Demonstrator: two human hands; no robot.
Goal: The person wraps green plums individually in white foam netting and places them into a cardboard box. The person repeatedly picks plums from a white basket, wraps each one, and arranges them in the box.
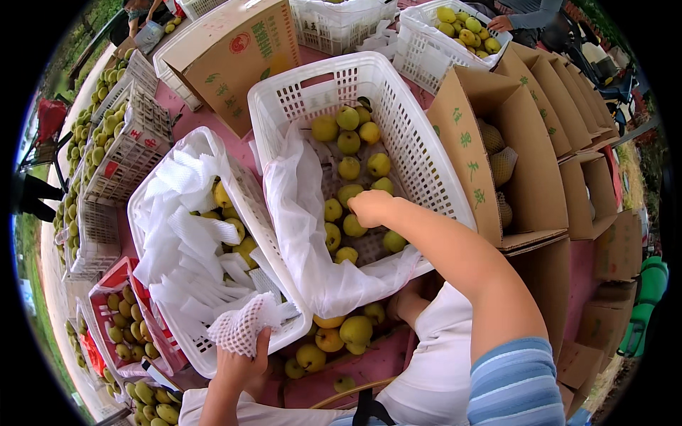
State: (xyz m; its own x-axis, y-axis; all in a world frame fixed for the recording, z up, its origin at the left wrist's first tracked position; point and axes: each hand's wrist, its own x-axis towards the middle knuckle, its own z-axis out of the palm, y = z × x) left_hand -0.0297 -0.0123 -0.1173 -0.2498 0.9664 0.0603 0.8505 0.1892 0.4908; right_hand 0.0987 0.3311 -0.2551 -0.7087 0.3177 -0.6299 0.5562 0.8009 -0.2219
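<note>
A white foam net sleeve point(241, 325) is in my left hand point(245, 361), its mesh covering my fingertips at the front corner of the left crate point(219, 358). My right hand point(371, 207) reaches down into the middle white crate point(432, 186), fingers curled against a yellow-green pear point(348, 193); the fingertips are partly hidden. Several more pears, such as one pear point(379, 165), lie loose on the crate's floor. White plastic liner point(312, 266) drapes over its left and near sides. In the left crate, a heap of foam sleeves point(186, 234) covers part of some pears.
Open cardboard boxes point(529, 163) line the right side; the nearest has net-wrapped fruit inside. A tall carton point(231, 67) stands behind the left crate. Stacked pear crates point(117, 153) and a red-lined crate point(114, 362) are at left. Pears point(355, 330) lie below the middle crate.
</note>
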